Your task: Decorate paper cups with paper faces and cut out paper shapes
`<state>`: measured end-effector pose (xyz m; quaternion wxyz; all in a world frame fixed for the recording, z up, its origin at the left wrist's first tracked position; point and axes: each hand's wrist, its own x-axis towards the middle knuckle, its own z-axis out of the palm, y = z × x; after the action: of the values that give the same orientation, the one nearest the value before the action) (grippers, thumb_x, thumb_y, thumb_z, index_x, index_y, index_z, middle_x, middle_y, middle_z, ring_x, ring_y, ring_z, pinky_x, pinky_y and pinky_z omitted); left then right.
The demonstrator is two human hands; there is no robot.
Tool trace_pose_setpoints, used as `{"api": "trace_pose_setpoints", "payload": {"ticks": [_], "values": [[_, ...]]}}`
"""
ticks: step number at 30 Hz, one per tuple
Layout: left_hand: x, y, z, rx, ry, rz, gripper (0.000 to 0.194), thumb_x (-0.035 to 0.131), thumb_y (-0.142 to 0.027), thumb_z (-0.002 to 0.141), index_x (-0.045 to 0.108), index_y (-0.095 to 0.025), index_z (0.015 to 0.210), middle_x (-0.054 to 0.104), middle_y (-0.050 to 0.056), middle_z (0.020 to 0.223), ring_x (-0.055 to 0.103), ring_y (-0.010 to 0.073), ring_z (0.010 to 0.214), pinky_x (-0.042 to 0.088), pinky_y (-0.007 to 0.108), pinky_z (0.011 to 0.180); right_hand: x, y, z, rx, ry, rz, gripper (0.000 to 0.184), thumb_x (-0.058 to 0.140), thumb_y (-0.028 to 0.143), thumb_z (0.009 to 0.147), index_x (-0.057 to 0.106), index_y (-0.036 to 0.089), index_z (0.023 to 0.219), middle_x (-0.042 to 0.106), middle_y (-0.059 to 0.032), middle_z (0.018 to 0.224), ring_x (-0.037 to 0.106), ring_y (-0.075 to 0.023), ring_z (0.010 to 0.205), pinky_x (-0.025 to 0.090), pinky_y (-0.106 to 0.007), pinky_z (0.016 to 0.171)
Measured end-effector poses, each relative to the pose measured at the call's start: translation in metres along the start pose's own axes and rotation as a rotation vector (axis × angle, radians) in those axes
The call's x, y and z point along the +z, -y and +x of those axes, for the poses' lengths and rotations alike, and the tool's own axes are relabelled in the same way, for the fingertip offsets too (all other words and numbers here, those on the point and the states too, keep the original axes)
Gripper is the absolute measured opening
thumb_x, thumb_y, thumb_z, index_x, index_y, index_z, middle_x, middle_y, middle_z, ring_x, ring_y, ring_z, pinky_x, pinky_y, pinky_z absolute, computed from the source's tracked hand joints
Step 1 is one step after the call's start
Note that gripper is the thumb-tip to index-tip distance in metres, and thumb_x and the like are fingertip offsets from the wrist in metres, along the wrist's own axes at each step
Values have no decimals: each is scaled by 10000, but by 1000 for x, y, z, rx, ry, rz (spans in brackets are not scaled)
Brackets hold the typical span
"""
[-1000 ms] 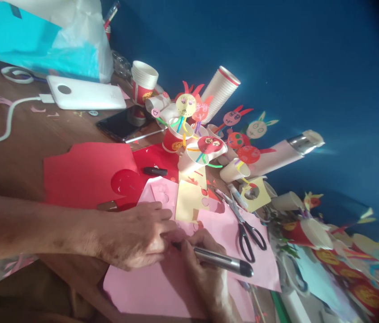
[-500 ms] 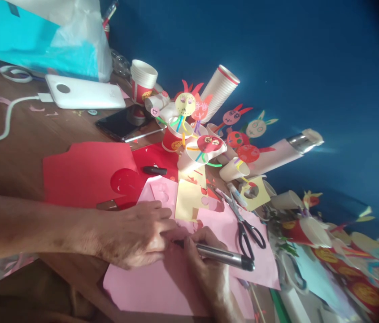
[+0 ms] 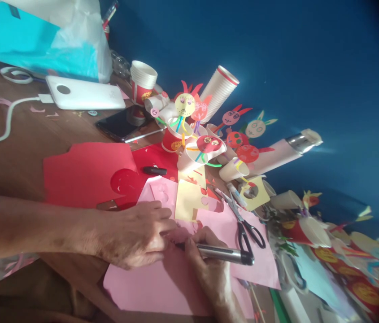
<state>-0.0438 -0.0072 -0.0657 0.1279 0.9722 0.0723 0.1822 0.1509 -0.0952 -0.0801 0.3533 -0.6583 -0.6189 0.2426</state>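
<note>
My right hand grips a silver-grey marker pen with a black end. The marker's dark tip points left, down at a small pinkish piece beside my left fingers. Bent fingers of my left hand press down there, and what lies under their tips is mostly hidden. Both hands rest over a large sheet of pink paper. A black marker cap lies on red paper beyond my left hand. Black-handled scissors lie open on pink paper to the right.
Paper cups holding straw-mounted paper faces stand along the blue wall. Red paper and a yellow sheet lie nearby. A white power bank, a phone and a flask are farther off. More cups crowd the right.
The rear end of the marker has tipped slightly upward in view as my right hand shifts a little. My left hand stays in place.
</note>
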Motion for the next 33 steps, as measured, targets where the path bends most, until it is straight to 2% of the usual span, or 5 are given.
{"api": "trace_pose_setpoints", "payload": {"ticks": [10,15,23,30,33], "values": [[-1,-1,-1,1,10,1,168,569,-233,834,583,-201,670,568,33,856,479,181,779,349,345,716,-2,6,1,34,-14,26,253,551,303,776,446,201,570,378,90,434,341,-62,388,285,-186,399],[-1,-1,-2,-9,-15,19,139,554,-243,846,581,-202,715,572,35,866,482,181,781,358,332,724,-8,4,1,31,-130,74,255,557,311,797,454,208,587,440,69,453,396,-81,396,325,-200,405],[2,-4,-2,-23,-7,46,172,528,-240,863,576,-194,704,571,39,900,480,176,786,358,332,713,3,7,-3,-56,-150,47,212,536,296,801,462,280,604,458,30,434,409,-121,374,314,-272,379],[3,-4,-2,-30,27,66,187,526,-260,872,596,-188,714,577,52,918,487,179,819,367,326,753,-4,4,-3,-63,92,26,155,527,260,826,487,295,680,558,14,507,512,-138,429,390,-271,422],[4,-3,-3,-40,19,43,208,511,-256,879,595,-183,703,577,53,918,488,183,825,366,334,762,-5,1,-3,-63,124,14,142,514,260,839,486,302,705,583,5,545,543,-153,471,419,-281,453]]}}
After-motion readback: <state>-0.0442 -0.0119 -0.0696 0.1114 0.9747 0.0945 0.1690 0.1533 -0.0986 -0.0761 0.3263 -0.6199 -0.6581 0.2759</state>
